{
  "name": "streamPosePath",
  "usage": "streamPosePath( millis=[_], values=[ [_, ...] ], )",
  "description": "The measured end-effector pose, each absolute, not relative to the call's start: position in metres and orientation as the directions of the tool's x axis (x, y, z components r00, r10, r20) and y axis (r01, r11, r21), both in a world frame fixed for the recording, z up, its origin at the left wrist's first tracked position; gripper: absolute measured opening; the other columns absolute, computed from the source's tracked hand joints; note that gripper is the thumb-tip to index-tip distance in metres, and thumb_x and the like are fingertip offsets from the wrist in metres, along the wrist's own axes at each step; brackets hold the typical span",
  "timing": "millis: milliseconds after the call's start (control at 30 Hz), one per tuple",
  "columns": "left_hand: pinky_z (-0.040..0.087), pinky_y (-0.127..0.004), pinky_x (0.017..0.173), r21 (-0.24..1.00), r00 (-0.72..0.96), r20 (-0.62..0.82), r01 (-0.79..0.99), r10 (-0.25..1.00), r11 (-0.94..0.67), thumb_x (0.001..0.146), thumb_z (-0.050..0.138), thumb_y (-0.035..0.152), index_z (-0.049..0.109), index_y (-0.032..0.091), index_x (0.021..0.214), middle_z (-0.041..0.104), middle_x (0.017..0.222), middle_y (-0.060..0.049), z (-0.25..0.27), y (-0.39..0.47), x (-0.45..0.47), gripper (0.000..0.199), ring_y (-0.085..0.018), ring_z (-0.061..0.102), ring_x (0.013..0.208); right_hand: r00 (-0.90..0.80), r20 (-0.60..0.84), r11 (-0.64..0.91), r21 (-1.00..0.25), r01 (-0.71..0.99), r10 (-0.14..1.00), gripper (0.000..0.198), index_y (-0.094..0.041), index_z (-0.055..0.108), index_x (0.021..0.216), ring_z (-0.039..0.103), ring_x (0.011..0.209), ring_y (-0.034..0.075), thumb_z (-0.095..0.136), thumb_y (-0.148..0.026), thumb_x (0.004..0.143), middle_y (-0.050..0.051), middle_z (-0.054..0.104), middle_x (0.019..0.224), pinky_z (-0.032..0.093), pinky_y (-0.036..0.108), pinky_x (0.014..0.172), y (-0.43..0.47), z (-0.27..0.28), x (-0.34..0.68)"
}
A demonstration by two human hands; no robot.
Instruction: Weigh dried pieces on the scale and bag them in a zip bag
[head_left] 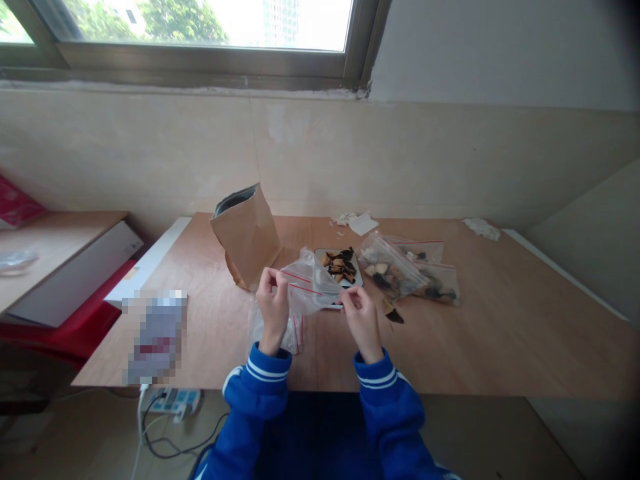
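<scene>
On the far left of the frame I see a red thing (15, 203) lying on a low side table (60, 230), and a blurred patch (155, 337) sits on the left end of the big wooden table (500, 333). Under that end, a power strip (173, 401) lies on the floor

A bit to the right, a brown paper bag (247, 237) stands open on the table, tipped a little

In the lower middle of the frame I see my left hand (273, 310). Its fingers are pinched shut on the left end of a clear zip bag (310, 287) with a red stripe. More small clear bags (295, 333) lie on the table just under this hand

The clear zip bag is held up between my two hands, just in front of a small tray (356, 277) with brown and black bits (340, 263) on it

My right hand (361, 320) is pinched shut on the right end of the same bag

To the right of the tray lie two filled bags (400, 270) with the same kind of bits in them, and a few loose bits (393, 312) lie near my right hand

Near the back wall, white paper scraps (357, 221) lie in the middle, and another white scrap (483, 229) lies far to the right
</scene>
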State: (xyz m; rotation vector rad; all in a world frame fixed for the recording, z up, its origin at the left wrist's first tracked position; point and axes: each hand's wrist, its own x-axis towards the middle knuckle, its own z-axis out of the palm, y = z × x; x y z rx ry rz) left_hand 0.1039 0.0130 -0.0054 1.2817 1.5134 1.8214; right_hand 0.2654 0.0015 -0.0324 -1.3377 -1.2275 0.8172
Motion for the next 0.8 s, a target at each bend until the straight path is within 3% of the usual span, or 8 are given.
streamPosePath(
  millis=[100,233,367,533,800],
  values=[
    [0.036,-0.023,0.06,0.943,-0.485,0.332,0.169,0.809,-0.285,0.086,0.05,0.032,0.044,0.02,0.067,0.044,0.063,0.004,-0.003,0.019,0.097,0.024,-0.011,0.042,0.061,0.114,0.258,0.206,-0.917,0.342,0.959,0.037,-0.021,0.056,0.079,0.061,0.071,0.02,0.053,-0.056,0.088,0.005,0.065,0.076,0.05,0.032,0.064,0.006,-0.032,0.266],
    [0.035,-0.023,0.06,0.965,-0.466,0.261,0.164,0.846,-0.207,0.082,0.054,0.029,0.046,0.019,0.064,0.045,0.06,0.004,-0.004,0.021,0.098,0.022,-0.011,0.043,0.06,0.003,0.464,0.387,-0.742,0.547,0.886,0.035,-0.02,0.059,0.108,0.055,0.112,0.025,0.041,-0.047,0.097,0.012,0.06,0.113,0.046,0.042,0.095,0.014,-0.032,0.267],
    [0.035,-0.023,0.06,0.96,-0.44,0.26,0.217,0.859,-0.18,0.081,0.054,0.029,0.046,0.019,0.062,0.046,0.059,0.004,-0.013,0.03,0.105,0.023,-0.011,0.043,0.06,0.045,0.545,0.317,-0.551,0.772,0.837,0.043,-0.014,0.05,0.127,0.039,0.131,0.033,0.044,-0.043,0.095,0.021,0.043,0.136,0.034,0.054,0.107,0.041,-0.051,0.279],
    [0.036,-0.024,0.062,0.959,-0.443,0.269,0.207,0.855,-0.194,0.083,0.05,0.033,0.048,0.02,0.065,0.049,0.062,0.004,-0.034,0.046,0.117,0.023,-0.012,0.046,0.061,-0.01,0.513,0.275,-0.443,0.854,0.858,0.05,-0.011,0.042,0.134,0.035,0.134,0.035,0.049,-0.036,0.092,0.024,0.038,0.14,0.037,0.054,0.104,0.073,-0.081,0.292],
    [0.036,-0.023,0.062,0.967,-0.454,0.247,0.177,0.856,-0.185,0.088,0.046,0.039,0.046,0.021,0.068,0.048,0.063,0.004,-0.053,0.046,0.123,0.027,-0.012,0.046,0.061,0.032,0.505,0.174,-0.357,0.918,0.862,0.035,-0.014,0.051,0.125,0.051,0.11,0.029,0.041,-0.025,0.094,0.017,0.058,0.117,0.043,0.043,0.091,0.077,-0.083,0.294]
  ],
)
